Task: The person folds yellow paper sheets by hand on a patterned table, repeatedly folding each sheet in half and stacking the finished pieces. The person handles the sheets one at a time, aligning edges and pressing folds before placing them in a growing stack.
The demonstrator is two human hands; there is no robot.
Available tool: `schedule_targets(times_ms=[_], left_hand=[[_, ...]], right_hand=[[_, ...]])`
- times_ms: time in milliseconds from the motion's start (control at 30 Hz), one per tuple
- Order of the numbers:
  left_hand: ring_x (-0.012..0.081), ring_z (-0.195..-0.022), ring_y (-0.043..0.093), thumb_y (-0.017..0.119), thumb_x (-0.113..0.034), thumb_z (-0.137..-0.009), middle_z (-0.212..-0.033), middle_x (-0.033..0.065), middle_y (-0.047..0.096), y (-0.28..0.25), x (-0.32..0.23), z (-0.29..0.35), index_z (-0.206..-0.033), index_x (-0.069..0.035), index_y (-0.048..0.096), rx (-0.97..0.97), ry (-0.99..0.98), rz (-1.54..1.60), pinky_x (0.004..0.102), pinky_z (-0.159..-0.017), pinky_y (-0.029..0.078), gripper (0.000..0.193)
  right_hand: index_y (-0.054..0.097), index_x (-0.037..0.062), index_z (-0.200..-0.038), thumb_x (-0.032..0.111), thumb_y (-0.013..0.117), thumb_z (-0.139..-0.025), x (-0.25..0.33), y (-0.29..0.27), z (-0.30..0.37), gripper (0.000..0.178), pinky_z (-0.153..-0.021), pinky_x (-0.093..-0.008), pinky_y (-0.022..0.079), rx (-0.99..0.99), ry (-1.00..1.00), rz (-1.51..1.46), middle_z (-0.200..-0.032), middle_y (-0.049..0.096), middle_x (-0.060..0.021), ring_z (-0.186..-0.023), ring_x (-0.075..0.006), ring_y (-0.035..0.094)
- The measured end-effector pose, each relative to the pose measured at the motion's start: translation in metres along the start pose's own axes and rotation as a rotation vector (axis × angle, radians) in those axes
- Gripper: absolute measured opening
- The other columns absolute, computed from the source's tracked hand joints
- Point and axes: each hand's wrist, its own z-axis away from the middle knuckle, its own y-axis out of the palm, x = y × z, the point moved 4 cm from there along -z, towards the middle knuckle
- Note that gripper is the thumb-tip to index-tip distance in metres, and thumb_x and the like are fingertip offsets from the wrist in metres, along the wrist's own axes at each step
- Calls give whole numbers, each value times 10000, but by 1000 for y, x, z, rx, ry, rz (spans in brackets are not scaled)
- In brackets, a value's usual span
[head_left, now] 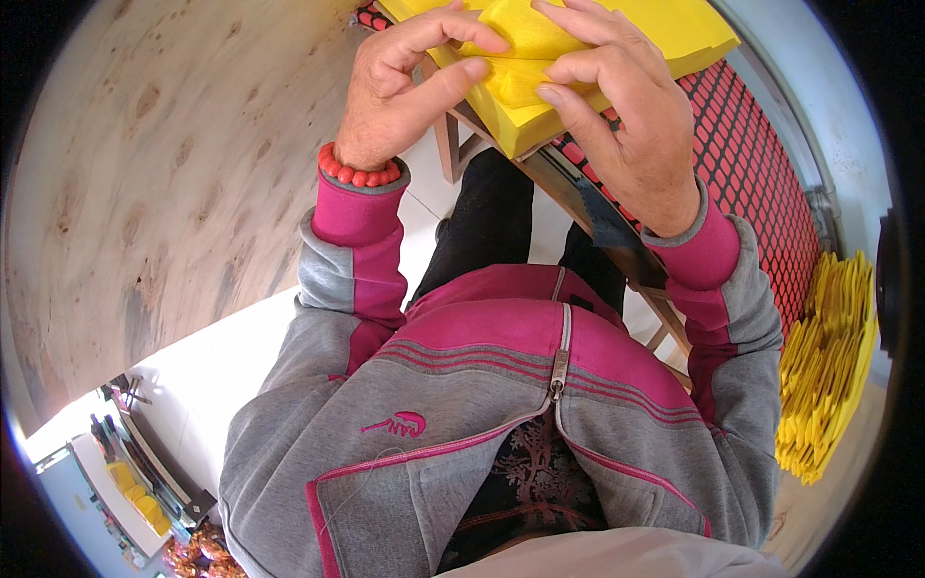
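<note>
At the top of the view both my hands work on a yellow folded sheet (525,43), thin and paper-like, lying on a thick stack of yellow sheets (535,123). My left hand (409,82), a red bead bracelet (358,173) at its wrist, has thumb and index finger curled about the sheet's left side. From the right, my right hand (626,120) bends thumb and index finger close together at the fold, with its other fingers lying over the sheet farther up. The far end of the stack runs out of view.
The stack rests on a wooden stand (568,197) beside a red and black patterned surface (752,154). A wooden board (164,183) fills the left. At the right by the wall stands a pile of folded yellow pieces (824,371). A cluttered shelf (116,491) appears lower left.
</note>
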Motion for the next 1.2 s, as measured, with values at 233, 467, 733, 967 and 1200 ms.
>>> schedule_targets(times_ms=[233,467,733,967,1200], left_hand=[[136,-919,629,706,-15,-922,-957,52,697,0,1,-1,-973,-6,691,13,16,-22,292,-851,481,54],[177,-1204,585,695,-12,-929,-1083,22,691,-6,13,0,-1033,-21,702,-11,26,-20,369,-1123,367,105],[166,-1183,591,690,-14,-939,-1069,12,682,-5,15,1,-1022,-28,698,-27,12,5,350,-1107,380,85],[137,-1102,604,672,-13,-949,-1077,20,673,-4,16,1,-1036,-24,685,-71,-20,29,313,-1040,430,88],[119,-1035,604,647,-23,-968,-1076,24,659,-1,15,2,-1060,-16,666,-107,-52,61,282,-949,469,94]], right_hand=[[647,33,-922,31,785,-799,-1,0,2,184,-1006,-476,517,-1,-1,0,-1233,684,-200,-1194,-422,641],[646,34,-928,32,787,-791,-1,-1,1,197,-1004,-479,517,3,-3,17,-1223,688,-201,-1192,-424,642],[642,30,-974,46,819,-772,-1,-4,4,269,-978,-438,529,-19,45,49,-1258,666,-251,-1163,-408,658],[643,37,-989,54,821,-783,-13,2,10,273,-971,-423,528,21,31,16,-1313,636,-257,-1133,-386,661],[657,22,-997,85,809,-784,-13,3,9,269,-993,-439,508,-16,-47,3,-1329,628,-251,-1158,-380,640]])
